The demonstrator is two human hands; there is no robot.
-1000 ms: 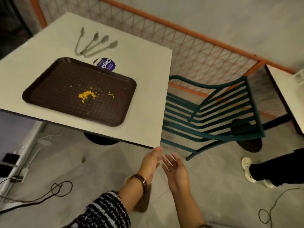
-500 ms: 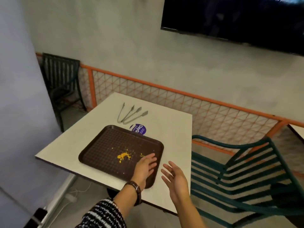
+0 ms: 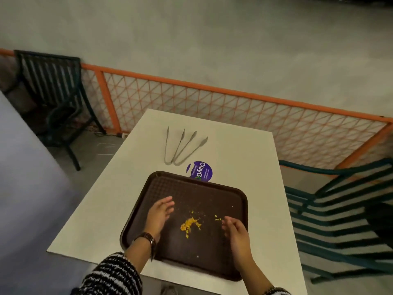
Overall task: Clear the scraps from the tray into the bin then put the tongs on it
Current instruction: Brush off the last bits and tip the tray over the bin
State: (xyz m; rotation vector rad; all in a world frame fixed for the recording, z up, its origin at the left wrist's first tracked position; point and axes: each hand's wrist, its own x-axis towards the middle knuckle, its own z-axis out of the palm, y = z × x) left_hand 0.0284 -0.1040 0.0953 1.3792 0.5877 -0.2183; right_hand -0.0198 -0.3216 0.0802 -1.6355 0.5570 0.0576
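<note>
A dark brown tray (image 3: 197, 188) lies on the white table (image 3: 244, 158), near its front edge. Yellow scraps (image 3: 190, 224) sit in a small heap at the tray's middle, with a few crumbs to the right. My left hand (image 3: 160, 211) hovers over the tray left of the scraps, fingers apart and empty. My right hand (image 3: 235, 229) hovers right of the scraps, fingers loosely curled and empty. Two metal tongs (image 3: 180, 149) lie side by side on the table beyond the tray. No bin is in view.
A purple round sticker (image 3: 200, 170) sits on the table just behind the tray. A green slatted chair (image 3: 340, 213) stands close on the right. An orange mesh fence (image 3: 255, 116) runs behind the table, with a dark chair (image 3: 53, 92) at far left.
The view has swung up and closer to the table. Both hands have moved forward from below the table's edge to over the tray, either side of the scraps.
</note>
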